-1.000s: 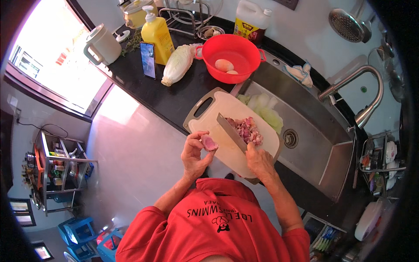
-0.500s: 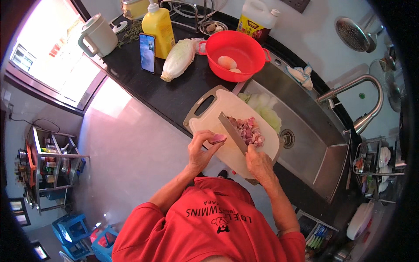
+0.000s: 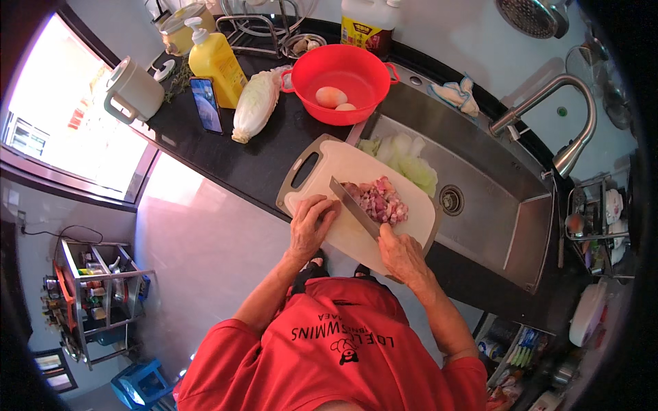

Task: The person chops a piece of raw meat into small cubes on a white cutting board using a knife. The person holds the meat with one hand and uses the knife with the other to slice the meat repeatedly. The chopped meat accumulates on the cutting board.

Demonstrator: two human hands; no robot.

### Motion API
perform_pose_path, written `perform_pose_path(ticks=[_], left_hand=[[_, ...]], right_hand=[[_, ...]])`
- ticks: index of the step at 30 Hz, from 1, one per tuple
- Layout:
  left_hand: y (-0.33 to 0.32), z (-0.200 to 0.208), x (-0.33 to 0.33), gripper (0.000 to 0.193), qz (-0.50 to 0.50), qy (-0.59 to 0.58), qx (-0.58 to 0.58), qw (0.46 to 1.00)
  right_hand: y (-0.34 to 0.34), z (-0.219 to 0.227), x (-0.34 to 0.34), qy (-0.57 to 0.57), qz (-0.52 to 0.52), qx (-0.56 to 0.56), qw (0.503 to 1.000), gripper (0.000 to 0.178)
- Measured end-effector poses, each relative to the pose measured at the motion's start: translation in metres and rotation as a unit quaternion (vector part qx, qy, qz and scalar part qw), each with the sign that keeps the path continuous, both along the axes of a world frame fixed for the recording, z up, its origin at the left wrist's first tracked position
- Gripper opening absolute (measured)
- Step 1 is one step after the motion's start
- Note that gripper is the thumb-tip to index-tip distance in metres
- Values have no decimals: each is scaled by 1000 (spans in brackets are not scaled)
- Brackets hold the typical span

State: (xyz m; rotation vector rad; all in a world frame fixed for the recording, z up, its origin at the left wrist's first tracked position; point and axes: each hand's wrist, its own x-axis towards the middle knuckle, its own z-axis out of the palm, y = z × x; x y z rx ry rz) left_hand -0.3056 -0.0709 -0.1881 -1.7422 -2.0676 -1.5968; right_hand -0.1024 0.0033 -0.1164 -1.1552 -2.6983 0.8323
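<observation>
My right hand (image 3: 403, 253) grips a broad-bladed kitchen knife (image 3: 355, 209), its blade standing on edge on the cream cutting board (image 3: 329, 161). Right of the blade lies a heap of chopped pink meat (image 3: 381, 200). Against the board on the blade's left side, my left hand (image 3: 312, 225) has its fingers bent and drawn together. The piece of meat they pinch is mostly hidden beneath the fingertips. The board rests across the counter's front edge and the near rim of the sink.
In the steel sink (image 3: 480, 226) lie pale green leaves (image 3: 410, 164), with a faucet (image 3: 569, 154) above. Behind the board stand a red basin (image 3: 373, 79) with eggs, a Chinese cabbage (image 3: 257, 106), a propped phone (image 3: 206, 106), a yellow pump bottle (image 3: 218, 68) and a white jug (image 3: 133, 89).
My left hand has lowered from holding the meat piece up in view to the board, its fingers now covering it. The knife stays beside the chopped heap. The whole view has shifted slightly.
</observation>
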Motion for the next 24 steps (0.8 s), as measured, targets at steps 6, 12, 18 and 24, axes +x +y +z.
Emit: perform_pose_path(ticks=[6,12,18,24], left_hand=[[-4,11,-16,32,-107,43,-39,993],[2,22,-33,31,-220,66,-79,970],[5,12,-33,26,-213,58,-63,973],[9,8,-31,22,-210,71,-33,974]], right_hand=[[-2,-3,1,-18,0,-7,1000,16],[-3,8,-4,-23,-6,-25,999,15],[-13,8,0,-2,-9,-23,1000,15],[-30,15,2,-25,28,67,997,9]])
